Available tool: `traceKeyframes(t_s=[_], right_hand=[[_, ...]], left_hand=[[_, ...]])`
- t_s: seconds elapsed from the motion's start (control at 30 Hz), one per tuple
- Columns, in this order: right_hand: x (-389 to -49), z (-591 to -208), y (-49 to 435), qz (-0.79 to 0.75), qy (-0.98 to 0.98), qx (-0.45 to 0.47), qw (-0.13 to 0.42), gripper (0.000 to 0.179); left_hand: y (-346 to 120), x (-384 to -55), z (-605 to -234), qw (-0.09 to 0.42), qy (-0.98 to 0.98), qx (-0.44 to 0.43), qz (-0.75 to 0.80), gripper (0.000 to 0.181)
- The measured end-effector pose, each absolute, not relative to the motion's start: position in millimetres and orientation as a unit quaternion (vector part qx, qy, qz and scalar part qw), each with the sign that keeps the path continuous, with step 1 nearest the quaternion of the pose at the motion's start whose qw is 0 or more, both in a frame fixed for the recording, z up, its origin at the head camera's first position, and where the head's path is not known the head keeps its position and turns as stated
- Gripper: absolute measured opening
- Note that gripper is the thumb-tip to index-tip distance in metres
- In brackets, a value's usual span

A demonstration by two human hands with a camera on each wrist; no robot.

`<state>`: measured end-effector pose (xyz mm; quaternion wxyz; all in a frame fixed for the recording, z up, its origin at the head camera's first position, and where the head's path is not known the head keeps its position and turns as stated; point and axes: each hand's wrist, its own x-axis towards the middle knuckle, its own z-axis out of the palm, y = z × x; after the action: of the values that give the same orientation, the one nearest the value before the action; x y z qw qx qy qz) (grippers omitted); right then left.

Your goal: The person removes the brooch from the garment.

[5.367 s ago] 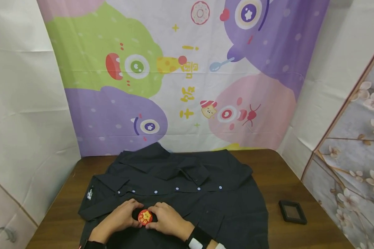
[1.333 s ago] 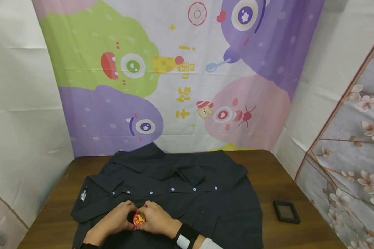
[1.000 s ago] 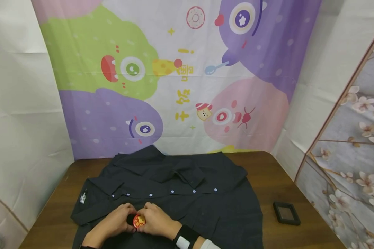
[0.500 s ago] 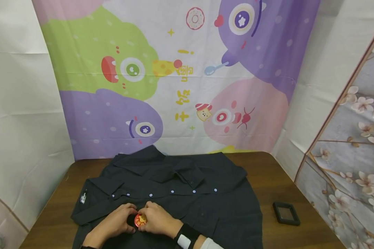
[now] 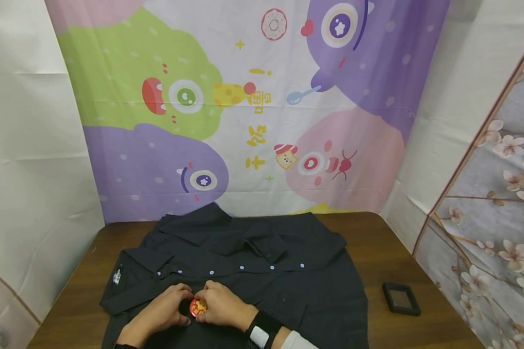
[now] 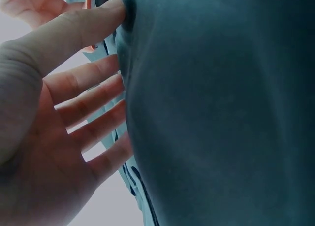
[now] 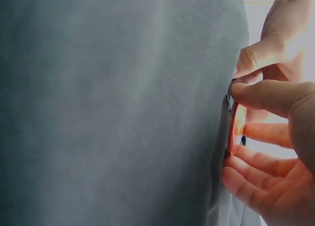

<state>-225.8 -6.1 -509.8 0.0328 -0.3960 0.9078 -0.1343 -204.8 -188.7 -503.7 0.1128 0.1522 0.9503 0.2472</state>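
Observation:
A round red button badge [image 5: 198, 307] with a yellow star design sits on a dark button-up shirt [image 5: 323, 300] spread over the table. My right hand [image 5: 222, 305] pinches the badge's edge between thumb and fingers. In the right wrist view the badge [image 7: 238, 127] appears edge-on against the cloth. Just left of it, my left hand [image 5: 168, 308] rests on the shirt. The left wrist view shows that hand's [image 6: 54, 142] fingers spread and nearly straight, their tips at the fabric. Whatever lies behind the badge is hidden.
A small black square frame [image 5: 401, 298] lies on the wooden table [image 5: 388, 257] right of the shirt. A cartoon-printed cloth [image 5: 253, 189] hangs behind the table's far edge. White sheeting stands at the left, a floral panel [image 5: 502, 232] at the right.
Earlier both hands were at the badge's edges, then pressed close together around it. During the last second the right hand and badge shifted slightly right, and the left thumb came away from the badge.

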Motion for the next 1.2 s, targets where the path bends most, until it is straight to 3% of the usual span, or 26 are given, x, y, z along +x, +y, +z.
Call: traceKeyframes(t_s=[1.2], right_hand=[[-231.1,-505.9,4.0,-0.149,0.904,-0.400,0.022,0.037]], left_hand=[[-184.1,-203.2,-504.2,0.105,0.959,0.123,0.232,0.041]])
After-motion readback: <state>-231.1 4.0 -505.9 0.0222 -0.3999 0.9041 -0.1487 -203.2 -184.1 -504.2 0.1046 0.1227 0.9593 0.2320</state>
